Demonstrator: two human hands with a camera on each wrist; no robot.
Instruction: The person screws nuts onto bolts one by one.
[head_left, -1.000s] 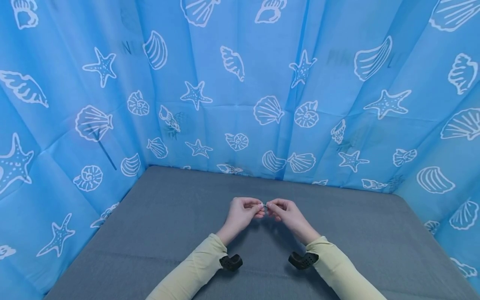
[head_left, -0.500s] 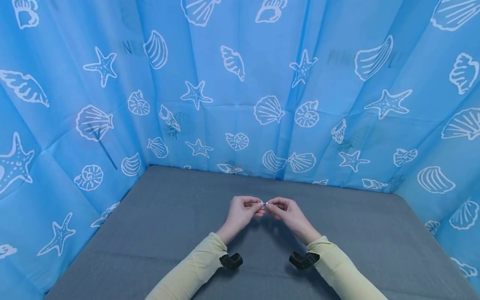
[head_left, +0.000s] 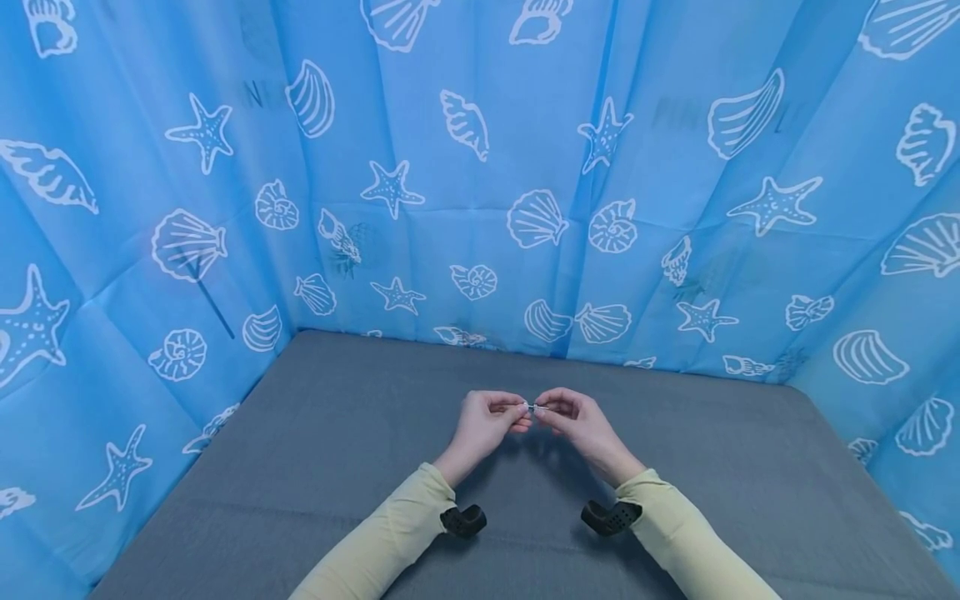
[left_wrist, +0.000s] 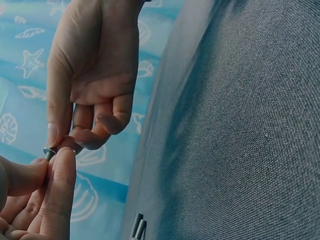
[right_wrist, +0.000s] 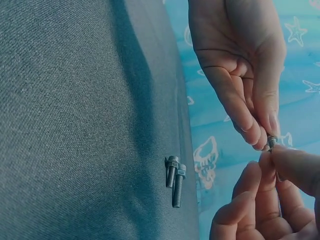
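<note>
Above the grey table, both hands meet at a small metal bolt (head_left: 532, 407). My left hand (head_left: 483, 427) pinches one end of the bolt between thumb and fingers. My right hand (head_left: 579, 429) pinches the other end the same way. In the left wrist view, a short length of the bolt (left_wrist: 48, 154) shows between the two hands, with a wider ring-like part near its upper end. Fingertips cover most of it, so I cannot tell whether that part is a nut. The right wrist view shows the bolt (right_wrist: 272, 142) between the thumbs.
Two more bolts (right_wrist: 177, 187) lie side by side on the grey cloth-covered table (head_left: 360, 392), each with a nut-like ring below its head. A blue curtain (head_left: 465, 242) with white shells and starfish surrounds the table's back and sides. Black wrist cameras (head_left: 463, 522) hang below both sleeves.
My right hand has shifted slightly right and up, and its fingers have changed position around the bolt. The left hand stays nearly still.
</note>
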